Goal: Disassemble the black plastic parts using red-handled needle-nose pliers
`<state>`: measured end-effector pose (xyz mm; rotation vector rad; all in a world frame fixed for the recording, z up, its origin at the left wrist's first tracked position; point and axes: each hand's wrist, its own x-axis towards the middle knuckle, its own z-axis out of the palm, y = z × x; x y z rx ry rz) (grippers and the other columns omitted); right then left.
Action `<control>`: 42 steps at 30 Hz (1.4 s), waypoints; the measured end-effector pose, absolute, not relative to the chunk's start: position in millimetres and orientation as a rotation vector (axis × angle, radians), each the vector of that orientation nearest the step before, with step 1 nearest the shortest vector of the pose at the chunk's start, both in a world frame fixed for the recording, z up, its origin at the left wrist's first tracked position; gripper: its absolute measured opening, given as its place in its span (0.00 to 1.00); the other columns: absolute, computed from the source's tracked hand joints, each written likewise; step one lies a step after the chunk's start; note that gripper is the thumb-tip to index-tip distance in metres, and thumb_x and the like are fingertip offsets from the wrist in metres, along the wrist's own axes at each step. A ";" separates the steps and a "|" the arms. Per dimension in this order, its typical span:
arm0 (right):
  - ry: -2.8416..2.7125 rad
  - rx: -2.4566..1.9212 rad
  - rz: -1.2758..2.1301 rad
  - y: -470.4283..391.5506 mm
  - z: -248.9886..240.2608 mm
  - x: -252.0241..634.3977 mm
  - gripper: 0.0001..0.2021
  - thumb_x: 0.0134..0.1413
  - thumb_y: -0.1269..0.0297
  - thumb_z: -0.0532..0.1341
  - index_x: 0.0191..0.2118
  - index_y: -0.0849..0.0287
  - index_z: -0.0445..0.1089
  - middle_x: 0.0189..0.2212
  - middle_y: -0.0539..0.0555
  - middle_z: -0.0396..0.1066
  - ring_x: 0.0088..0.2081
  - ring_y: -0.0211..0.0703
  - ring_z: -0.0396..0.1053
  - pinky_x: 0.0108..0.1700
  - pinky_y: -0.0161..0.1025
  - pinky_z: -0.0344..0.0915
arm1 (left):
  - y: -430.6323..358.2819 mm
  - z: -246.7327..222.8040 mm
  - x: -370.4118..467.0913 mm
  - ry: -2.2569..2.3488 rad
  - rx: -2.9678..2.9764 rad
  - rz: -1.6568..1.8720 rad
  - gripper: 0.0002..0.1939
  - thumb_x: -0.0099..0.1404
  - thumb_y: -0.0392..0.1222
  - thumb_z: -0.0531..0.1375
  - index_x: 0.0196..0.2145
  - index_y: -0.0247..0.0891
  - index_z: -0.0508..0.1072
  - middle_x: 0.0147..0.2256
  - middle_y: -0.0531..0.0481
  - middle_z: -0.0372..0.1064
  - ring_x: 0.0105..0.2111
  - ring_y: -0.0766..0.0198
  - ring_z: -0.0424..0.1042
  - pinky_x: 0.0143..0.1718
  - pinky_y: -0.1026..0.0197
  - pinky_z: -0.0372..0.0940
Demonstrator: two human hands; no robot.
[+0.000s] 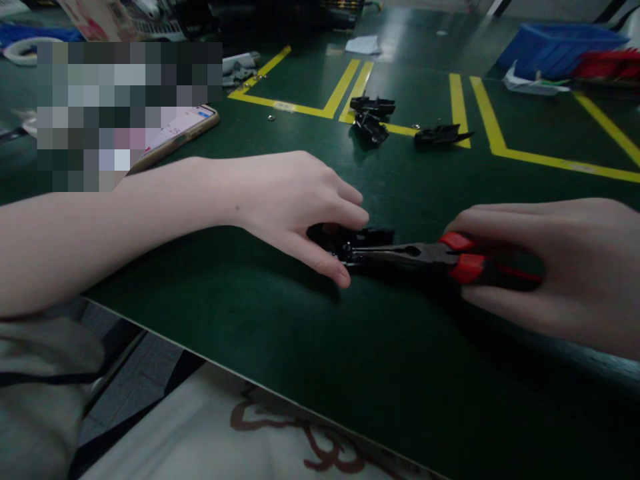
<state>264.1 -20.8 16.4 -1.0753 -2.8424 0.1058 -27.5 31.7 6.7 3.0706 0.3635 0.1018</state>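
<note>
Phone (187, 127): its lit screen is showing characters too small to read.
Yellow tape (305, 109): it is bearing a pale patch, too blurred to make out any writing.
Black part (383, 235): it is lying low over the bench (225, 293), between the left thumb and the other left fingers, partly hidden by them.
Left hand (303, 193): its fingers are curling around the black part, gripping it.
Right hand (575, 267): its fingers are gripping the red-handled pliers (430, 254), whose tips are meeting the part.
</note>
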 end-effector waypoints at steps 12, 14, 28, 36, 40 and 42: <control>-2.857 -0.950 0.052 -19.7 16.1 264.5 0.06 0.56 0.56 0.57 0.33 0.50 0.64 0.21 0.45 0.66 0.17 0.38 0.62 0.15 0.35 0.57 | 32.3 4.8 -28.1 0.356 3.121 0.119 0.30 0.62 0.73 0.55 0.36 0.42 0.76 0.31 0.48 0.73 0.31 0.58 0.73 0.30 0.58 0.57; -2.863 -0.933 0.065 -19.0 16.6 264.7 0.06 0.56 0.56 0.58 0.33 0.51 0.63 0.20 0.45 0.66 0.16 0.37 0.61 0.15 0.34 0.57 | 32.7 5.0 -28.0 0.373 3.126 0.095 0.30 0.61 0.73 0.56 0.37 0.43 0.76 0.30 0.48 0.73 0.31 0.57 0.73 0.31 0.58 0.57; -2.891 -0.938 0.017 -17.4 16.6 266.7 0.06 0.55 0.55 0.59 0.33 0.50 0.64 0.19 0.45 0.64 0.16 0.37 0.60 0.14 0.34 0.54 | 33.3 4.8 -26.1 0.379 3.153 0.110 0.30 0.60 0.74 0.56 0.36 0.44 0.75 0.30 0.49 0.73 0.31 0.58 0.73 0.30 0.59 0.59; -2.878 -0.971 -0.089 -17.2 15.4 271.4 0.09 0.54 0.51 0.59 0.34 0.49 0.65 0.20 0.46 0.64 0.16 0.38 0.59 0.16 0.35 0.52 | 34.6 -3.1 -24.4 0.402 3.151 0.150 0.31 0.61 0.75 0.55 0.36 0.42 0.74 0.31 0.49 0.73 0.32 0.58 0.73 0.32 0.59 0.60; -2.886 -1.068 -0.065 -16.5 13.5 273.9 0.11 0.54 0.48 0.59 0.34 0.49 0.67 0.21 0.48 0.65 0.18 0.38 0.60 0.17 0.36 0.52 | 34.8 -7.6 -23.4 0.422 3.175 0.161 0.31 0.60 0.75 0.56 0.36 0.41 0.73 0.31 0.48 0.73 0.33 0.56 0.74 0.32 0.59 0.60; -2.882 -1.070 -0.062 -16.5 13.8 274.6 0.12 0.55 0.47 0.58 0.35 0.49 0.68 0.21 0.48 0.65 0.19 0.38 0.60 0.18 0.36 0.52 | 35.3 -8.3 -23.4 0.438 3.164 0.165 0.31 0.60 0.75 0.56 0.36 0.41 0.73 0.31 0.48 0.73 0.33 0.56 0.74 0.32 0.58 0.60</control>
